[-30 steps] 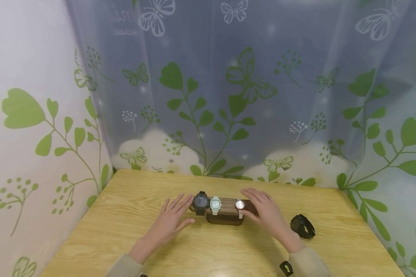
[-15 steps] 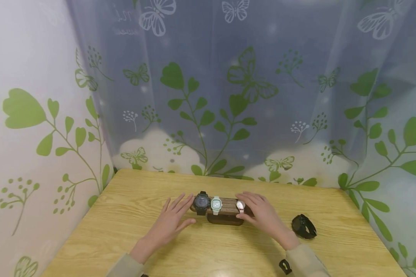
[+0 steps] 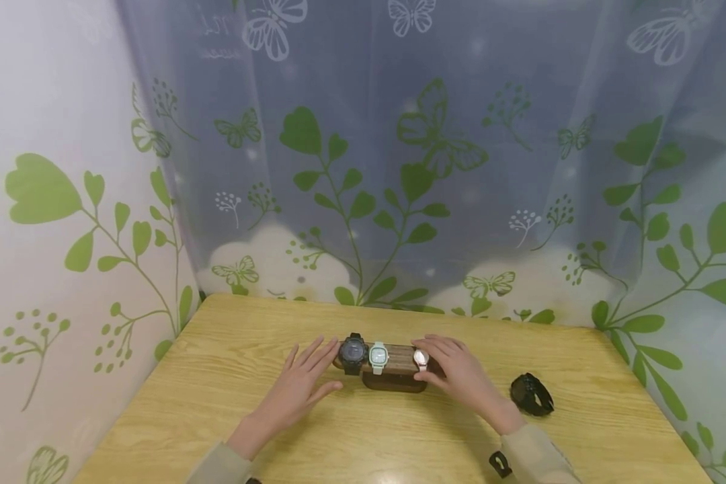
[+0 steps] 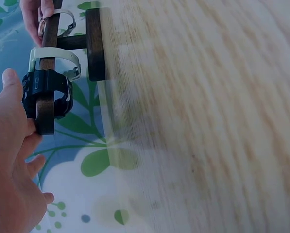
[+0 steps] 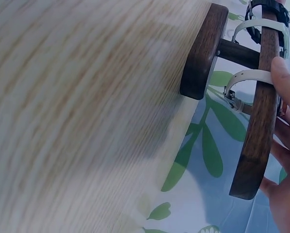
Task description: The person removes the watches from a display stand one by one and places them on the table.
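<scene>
A dark wooden watch stand [image 3: 402,361] stands on the table with three watches round its bar. At its left end is a chunky black watch [image 3: 353,352], beside it a mint-green square-faced watch [image 3: 378,357]. Farther right sits a small round-faced watch [image 3: 421,359] with a white strap. My right hand [image 3: 462,380] pinches this white-strapped watch at the bar, thumb in front and fingers behind; the right wrist view shows the thumb by its strap [image 5: 254,75]. My left hand [image 3: 296,384] has its fingers extended, fingertips touching the bar's left end near the black watch.
Another black watch [image 3: 530,394] lies on the wooden table [image 3: 363,437] to the right of the stand. A small black loop [image 3: 499,464] shows by the right sleeve. A butterfly-and-leaf patterned curtain [image 3: 363,168] hangs behind the table and along its sides.
My right hand has moved slightly left, and its fingers have come closer round the white-strapped watch. My left hand has stayed at the stand's left end.
</scene>
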### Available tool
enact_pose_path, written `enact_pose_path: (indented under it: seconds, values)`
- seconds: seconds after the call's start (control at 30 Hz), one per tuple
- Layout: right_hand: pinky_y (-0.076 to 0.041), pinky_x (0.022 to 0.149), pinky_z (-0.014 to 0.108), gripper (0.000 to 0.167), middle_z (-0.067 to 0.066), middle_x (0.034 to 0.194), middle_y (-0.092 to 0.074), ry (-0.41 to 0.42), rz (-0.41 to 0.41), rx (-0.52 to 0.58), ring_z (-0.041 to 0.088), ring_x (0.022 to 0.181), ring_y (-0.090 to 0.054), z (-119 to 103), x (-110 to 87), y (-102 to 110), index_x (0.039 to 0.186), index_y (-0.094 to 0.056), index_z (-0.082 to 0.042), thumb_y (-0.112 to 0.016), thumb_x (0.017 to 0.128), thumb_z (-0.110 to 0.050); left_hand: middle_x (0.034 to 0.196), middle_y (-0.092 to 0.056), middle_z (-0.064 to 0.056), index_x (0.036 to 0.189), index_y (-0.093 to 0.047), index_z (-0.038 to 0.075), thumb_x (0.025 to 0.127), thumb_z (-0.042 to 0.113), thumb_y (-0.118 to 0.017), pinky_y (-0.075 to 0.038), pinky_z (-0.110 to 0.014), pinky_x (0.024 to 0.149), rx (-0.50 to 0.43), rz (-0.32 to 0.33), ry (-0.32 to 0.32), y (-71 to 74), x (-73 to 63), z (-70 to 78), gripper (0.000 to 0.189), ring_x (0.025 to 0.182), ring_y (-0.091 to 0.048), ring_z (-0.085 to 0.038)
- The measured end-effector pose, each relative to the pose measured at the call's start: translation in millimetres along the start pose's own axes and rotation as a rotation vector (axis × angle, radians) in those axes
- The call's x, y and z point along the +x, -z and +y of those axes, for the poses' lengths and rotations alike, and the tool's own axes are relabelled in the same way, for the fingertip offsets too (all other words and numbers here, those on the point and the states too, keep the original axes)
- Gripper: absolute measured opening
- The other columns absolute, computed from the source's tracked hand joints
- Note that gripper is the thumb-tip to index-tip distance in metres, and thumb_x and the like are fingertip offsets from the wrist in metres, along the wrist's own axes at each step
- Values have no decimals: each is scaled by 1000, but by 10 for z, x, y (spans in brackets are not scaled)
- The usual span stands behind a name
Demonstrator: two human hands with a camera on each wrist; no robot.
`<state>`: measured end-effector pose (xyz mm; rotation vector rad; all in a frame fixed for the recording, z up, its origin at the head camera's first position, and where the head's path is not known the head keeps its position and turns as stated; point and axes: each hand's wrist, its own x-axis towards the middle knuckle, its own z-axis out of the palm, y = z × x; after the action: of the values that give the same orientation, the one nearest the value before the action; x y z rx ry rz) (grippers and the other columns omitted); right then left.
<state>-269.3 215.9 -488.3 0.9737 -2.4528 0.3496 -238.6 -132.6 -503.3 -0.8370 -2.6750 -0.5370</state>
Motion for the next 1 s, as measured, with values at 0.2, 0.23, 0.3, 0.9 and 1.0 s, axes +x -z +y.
enact_pose_path:
  seconds: [0.2, 0.23, 0.3, 0.9, 1.0]
  values:
    - [-46, 106, 57, 62, 10, 133, -67, -7, 1, 8, 34, 127, -59, -3, -14, 29, 136, -63, -8, -76, 85, -42, 164, -31, -6, 158, -35, 9, 101, 46, -57, -12, -65, 121, 2, -1, -1, 1, 0, 3, 71, 152, -26, -34]
    - [-46, 106, 57, 62, 9, 133, -66, -11, -2, 8, 34, 127, -58, -2, -18, 32, 135, -63, -7, -77, 85, -42, 164, -32, -7, 157, -36, 8, 101, 46, -57, -12, -66, 121, 1, 5, -5, -3, 0, 0, 71, 152, -26, -34]
    - [-46, 107, 58, 62, 10, 134, -66, -18, -5, 14, 35, 127, -58, 6, -27, 40, 135, -63, -7, -78, 84, -40, 164, -33, -7, 157, -37, 8, 101, 48, -55, -14, -66, 120, 0, 18, -11, -12, 1, -6, 71, 151, -27, -35]
    - [-46, 104, 62, 63, 11, 133, -66, -80, -24, 51, 37, 127, -57, 163, -206, 177, 135, -63, -9, -83, 81, -33, 164, -31, -5, 157, -36, 8, 101, 47, -56, -12, -65, 121, 15, 12, -8, -16, 3, -4, 71, 152, -26, -34]
    - [-46, 103, 64, 63, 11, 135, -65, -113, -44, 66, 37, 128, -56, 192, -244, 211, 137, -63, -11, -83, 82, -33, 164, -32, -6, 157, -37, 8, 101, 48, -55, -14, -66, 121, 9, 28, -14, -18, -4, -8, 71, 151, -28, -34]
